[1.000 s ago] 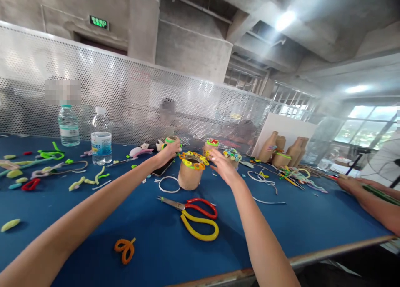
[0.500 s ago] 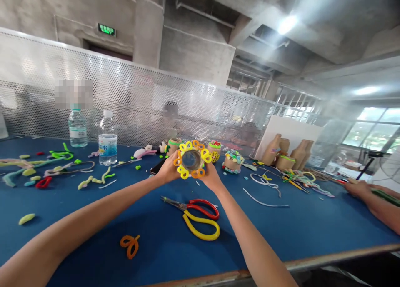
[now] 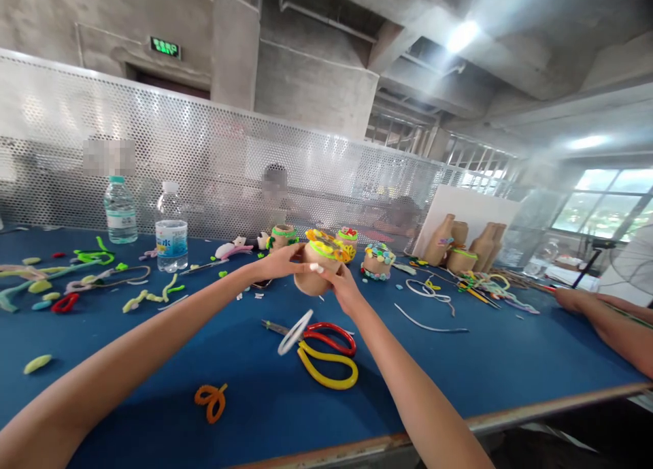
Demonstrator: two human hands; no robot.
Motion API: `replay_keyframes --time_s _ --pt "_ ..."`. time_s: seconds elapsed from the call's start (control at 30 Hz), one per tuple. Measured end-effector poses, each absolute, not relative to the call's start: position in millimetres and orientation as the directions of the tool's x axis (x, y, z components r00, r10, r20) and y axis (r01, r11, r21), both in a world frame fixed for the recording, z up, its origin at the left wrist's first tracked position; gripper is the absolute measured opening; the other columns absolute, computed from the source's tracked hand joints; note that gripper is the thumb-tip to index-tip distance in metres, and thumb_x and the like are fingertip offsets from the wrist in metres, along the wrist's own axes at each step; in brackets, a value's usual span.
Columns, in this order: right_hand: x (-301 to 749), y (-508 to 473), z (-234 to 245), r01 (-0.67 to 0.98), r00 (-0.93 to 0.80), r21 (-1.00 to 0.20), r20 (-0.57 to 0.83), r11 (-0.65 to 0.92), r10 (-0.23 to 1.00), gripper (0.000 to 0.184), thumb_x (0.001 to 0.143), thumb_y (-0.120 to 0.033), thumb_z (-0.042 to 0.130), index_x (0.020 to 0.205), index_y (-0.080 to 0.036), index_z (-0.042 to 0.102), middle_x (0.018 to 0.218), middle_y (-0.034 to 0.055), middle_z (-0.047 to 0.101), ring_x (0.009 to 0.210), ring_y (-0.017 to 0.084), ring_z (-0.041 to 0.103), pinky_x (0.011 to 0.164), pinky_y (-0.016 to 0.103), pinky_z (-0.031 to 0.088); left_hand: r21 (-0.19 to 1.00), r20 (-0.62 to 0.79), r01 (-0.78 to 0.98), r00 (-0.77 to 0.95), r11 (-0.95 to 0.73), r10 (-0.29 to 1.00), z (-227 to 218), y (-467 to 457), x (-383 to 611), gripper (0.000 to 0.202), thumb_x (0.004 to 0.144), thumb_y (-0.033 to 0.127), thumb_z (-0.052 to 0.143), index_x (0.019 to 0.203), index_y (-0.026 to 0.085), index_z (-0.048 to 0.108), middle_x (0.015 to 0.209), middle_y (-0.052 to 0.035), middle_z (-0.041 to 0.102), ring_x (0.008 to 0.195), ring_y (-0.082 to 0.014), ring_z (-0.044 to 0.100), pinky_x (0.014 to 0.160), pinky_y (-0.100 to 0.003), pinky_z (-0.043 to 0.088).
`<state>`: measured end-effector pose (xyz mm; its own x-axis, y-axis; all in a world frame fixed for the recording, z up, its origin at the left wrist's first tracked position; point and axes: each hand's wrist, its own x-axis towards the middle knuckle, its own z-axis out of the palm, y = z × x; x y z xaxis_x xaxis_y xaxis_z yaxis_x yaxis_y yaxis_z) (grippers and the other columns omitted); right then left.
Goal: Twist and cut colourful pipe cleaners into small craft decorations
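Observation:
Between both hands, above the table, is a brown jar (image 3: 311,283) with a green band and yellow and orange pipe-cleaner flowers (image 3: 330,244) around its rim. My left hand (image 3: 280,263) grips its left side, and my right hand (image 3: 345,286) closes on its right side. The jar stands nearly upright. Below it, scissors (image 3: 319,350) with one red and one yellow handle lie on the table. A white loop (image 3: 294,333), perhaps pipe cleaner, overlaps their blades; I cannot tell whether it touches them. Closer to me lies an orange looped pipe cleaner (image 3: 211,402).
Several decorated jars, one with colourful dots (image 3: 378,261), stand behind my hands. Two water bottles (image 3: 172,234) are at back left, near scattered pipe cleaners (image 3: 150,295). Brown bottles (image 3: 439,243) stand at back right. Another person's hand (image 3: 576,302) is at the right edge.
The jar has tilted from its mouth facing me to nearly upright, both hands staying on it. The white loop has appeared over the scissors. My view has shifted slightly.

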<state>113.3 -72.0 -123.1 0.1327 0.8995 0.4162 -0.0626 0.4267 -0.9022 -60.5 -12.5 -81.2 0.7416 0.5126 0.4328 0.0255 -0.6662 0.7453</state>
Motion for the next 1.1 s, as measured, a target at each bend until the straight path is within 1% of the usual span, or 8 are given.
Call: replay_keyframes --time_s 0.13,0.33,0.43,0.57,0.7,0.83,0.97,1.1 --pt "114 -65 -138 0.014 0.054 -0.917 0.398 0.398 0.916 0.070 0.052 -0.030 0.080 0.116 -0.020 0.054 0.121 0.0086 0.061 0.112 0.027 0.057 0.098 0.044 0.042 0.640 0.390 0.165 0.772 -0.750 0.503 -92 -10 -62 0.073 0.060 0.042 0.076 0.121 0.012 0.049 0.119 -0.0136 0.058 0.110 -0.0297 0.053 0.094 -0.042 0.042" --pt "118 -57 -135 0.024 0.025 -0.910 0.415 0.415 0.909 0.059 0.054 -0.034 0.079 0.107 -0.020 0.057 0.117 0.0077 0.063 0.110 0.024 0.058 0.097 0.040 0.042 0.868 0.396 -0.091 0.720 -0.488 0.570 -110 1 -58 0.066 0.064 0.037 0.074 0.118 0.014 0.046 0.124 -0.0149 0.055 0.116 -0.0258 0.051 0.099 -0.042 0.039" --pt "120 -54 -127 0.025 0.053 -0.905 0.425 0.425 0.903 0.059 0.052 -0.036 0.080 0.104 -0.019 0.057 0.111 0.0078 0.066 0.107 0.026 0.059 0.096 0.042 0.043 0.867 0.414 -0.076 0.659 -0.492 0.628 -109 8 -53 0.065 0.061 0.035 0.077 0.115 0.013 0.047 0.119 -0.0142 0.057 0.112 -0.0261 0.054 0.098 -0.044 0.040" --pt "123 -52 -121 0.006 0.092 -0.897 0.441 0.443 0.893 0.075 0.051 -0.035 0.080 0.119 -0.020 0.051 0.123 0.0095 0.058 0.117 0.026 0.052 0.100 0.041 0.039 0.887 0.408 -0.079 0.593 -0.455 0.694 -104 10 -43 0.070 0.057 0.032 0.080 0.116 0.013 0.046 0.116 -0.0137 0.058 0.111 -0.0272 0.054 0.096 -0.044 0.042" --pt "128 -50 -113 0.029 -0.003 -0.890 0.455 0.455 0.891 0.086 0.050 -0.032 0.081 0.127 -0.021 0.044 0.131 0.0103 0.051 0.119 0.025 0.050 0.101 0.040 0.038 0.901 0.413 -0.177 0.631 -0.397 0.657 -102 12 -36 0.073 0.056 0.030 0.081 0.118 0.015 0.046 0.116 -0.0127 0.059 0.113 -0.0275 0.053 0.097 -0.043 0.042" --pt "135 -44 -100 0.120 -0.095 -0.893 0.424 0.434 0.901 0.075 0.049 -0.028 0.081 0.117 -0.019 0.048 0.123 0.0108 0.056 0.113 0.024 0.054 0.100 0.041 0.040 0.903 0.398 -0.156 0.651 -0.400 0.646 -96 16 -35 0.083 0.055 0.028 0.081 0.126 0.015 0.041 0.123 -0.0153 0.054 0.117 -0.0286 0.050 0.100 -0.044 0.039" --pt "145 -40 -83 0.275 -0.129 -0.886 0.351 0.373 0.928 0.083 0.048 -0.023 0.081 0.122 -0.018 0.045 0.124 0.0130 0.055 0.114 0.026 0.053 0.098 0.043 0.041 0.894 0.361 -0.084 0.720 -0.441 0.593 -87 20 -35 0.091 0.054 0.029 0.080 0.131 0.013 0.034 0.131 -0.0194 0.047 0.121 -0.0296 0.047 0.102 -0.045 0.037" --pt "145 -39 -59 0.554 -0.242 -0.748 0.274 0.364 0.931 0.075 0.047 -0.013 0.077 0.117 -0.016 0.052 0.114 0.0109 0.062 0.107 0.028 0.057 0.093 0.044 0.043 0.796 0.303 0.086 0.800 -0.599 0.518 -75 24 -32 0.097 0.049 0.033 0.081 0.132 0.010 0.036 0.132 -0.0215 0.046 0.121 -0.0331 0.046 0.101 -0.046 0.037"
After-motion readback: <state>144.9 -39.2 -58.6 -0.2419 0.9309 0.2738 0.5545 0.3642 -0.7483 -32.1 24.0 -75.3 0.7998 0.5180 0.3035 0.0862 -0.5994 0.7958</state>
